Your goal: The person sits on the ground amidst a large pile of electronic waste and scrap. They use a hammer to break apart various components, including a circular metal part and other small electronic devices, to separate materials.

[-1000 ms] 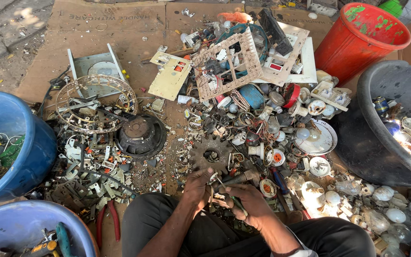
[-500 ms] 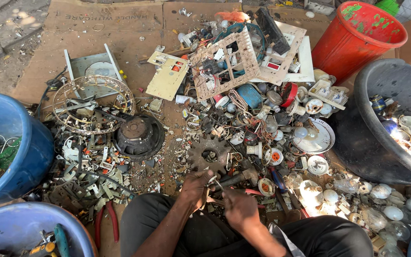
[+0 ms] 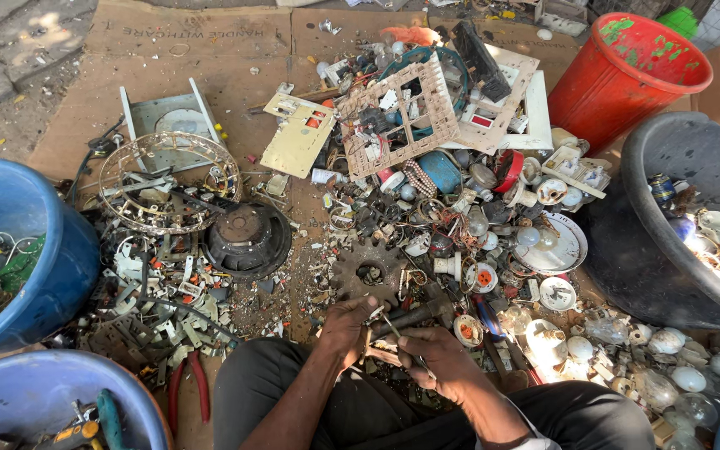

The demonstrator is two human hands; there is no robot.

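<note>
Hands met low over a heap of scrap as a seated person worked a small metal part point(image 3: 389, 327) between both palms. The left hand point(image 3: 345, 327) was closed around the part's near end, fingers curled under it, while the right hand point(image 3: 437, 357) was closed on a thin tool point(image 3: 406, 346), possibly a screwdriver, though the picture was too small to be sure. The part lay between the two grips, just ahead of the right hand and touching the left, and the left hand was the nearer of the two to it. Its long axis ran slantwise, rising away from the left grip toward a dark hammer head point(image 3: 427, 312) that lay just beyond the right hand's knuckles. Whether the tool's tip touched the part could not be told.

Ahead of the grips sat a toothed gear wheel point(image 3: 368, 271), and farther off to the left a black speaker cone point(image 3: 247, 240) and a wire fan guard point(image 3: 164, 179). Red-handled pliers point(image 3: 189, 387) lay well off on the left-hand side. A red bucket point(image 3: 627, 71) and a black tub point(image 3: 677, 225) of bulbs stood well out to the right, a blue tub point(image 3: 22, 250) to the left.
</note>
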